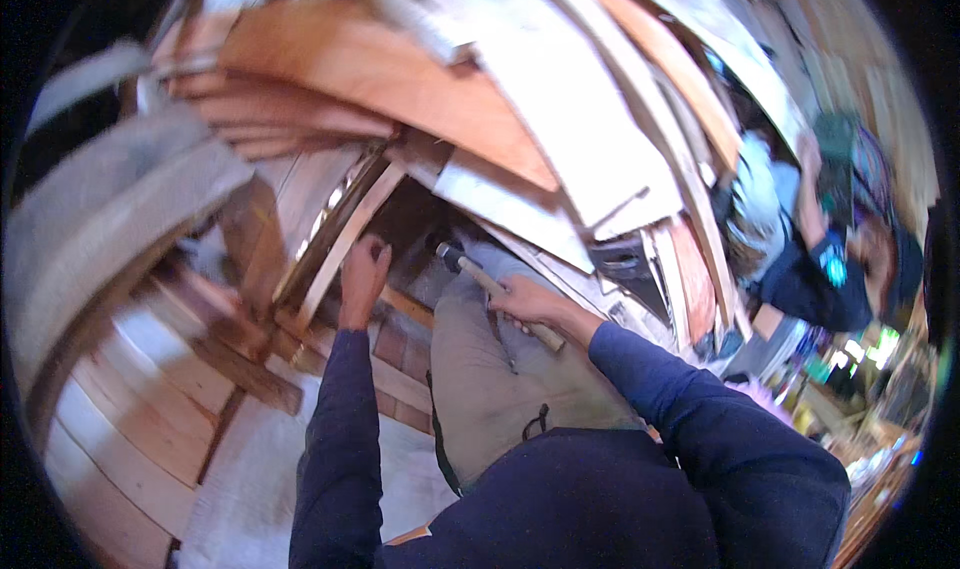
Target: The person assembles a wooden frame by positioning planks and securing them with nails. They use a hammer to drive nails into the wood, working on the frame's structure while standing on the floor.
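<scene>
Cluttered wood workshop: my right hand [525, 302] grips a hammer [495, 291], left hand [362, 274] fingers pinched at a wooden frame [345, 239]; I'd strike squarely.

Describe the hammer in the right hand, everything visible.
The hammer has a pale wooden handle and a dark metal head. The right hand grips the handle near mid-length, its butt end sticking out behind the fist. It lies slanted, head up-left, over the grey-trousered knee, pointing toward the wooden frame. Motion blur hides finer detail.
</scene>
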Demonstrator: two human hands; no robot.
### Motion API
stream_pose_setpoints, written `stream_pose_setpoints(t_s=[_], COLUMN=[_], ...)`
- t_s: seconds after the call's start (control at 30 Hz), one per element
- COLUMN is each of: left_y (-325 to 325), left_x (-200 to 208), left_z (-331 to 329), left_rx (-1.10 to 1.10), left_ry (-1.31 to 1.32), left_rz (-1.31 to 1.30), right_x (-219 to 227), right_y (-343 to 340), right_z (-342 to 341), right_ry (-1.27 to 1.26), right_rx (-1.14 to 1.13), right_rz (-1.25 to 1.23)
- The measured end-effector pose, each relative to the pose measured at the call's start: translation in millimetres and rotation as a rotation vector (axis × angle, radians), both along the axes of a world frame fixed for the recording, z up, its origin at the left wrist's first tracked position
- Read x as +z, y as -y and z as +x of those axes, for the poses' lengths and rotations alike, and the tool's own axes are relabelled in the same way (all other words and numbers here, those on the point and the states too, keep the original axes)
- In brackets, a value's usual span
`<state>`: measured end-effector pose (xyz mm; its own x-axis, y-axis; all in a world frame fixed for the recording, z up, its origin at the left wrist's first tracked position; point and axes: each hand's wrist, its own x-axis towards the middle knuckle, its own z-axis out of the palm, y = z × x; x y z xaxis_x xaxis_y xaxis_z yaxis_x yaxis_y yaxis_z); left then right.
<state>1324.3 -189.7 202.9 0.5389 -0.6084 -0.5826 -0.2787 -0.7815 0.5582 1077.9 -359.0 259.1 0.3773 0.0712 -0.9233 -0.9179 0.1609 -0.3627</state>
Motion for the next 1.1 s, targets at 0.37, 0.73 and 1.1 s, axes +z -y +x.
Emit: stream_pose_setpoints(t_s=[0.37,0.73,1.1], left_y=[140,303,378], left_x=[131,532,613], left_z=[-83,-261,-376], left_rx=[-0.435,-0.709,-0.868], left_ry=[-0.375,-0.560,-0.702], left_rz=[-0.130,-1.656,-1.761], right_x=[170,152,189], right_y=[-1,-16,-47], right_z=[-151,-300,-351], right_ry=[0.011,-0.164,0.072], right_rx=[-0.585,-0.721,-1.108], right_rz=[-0.198,-0.371,-0.591])
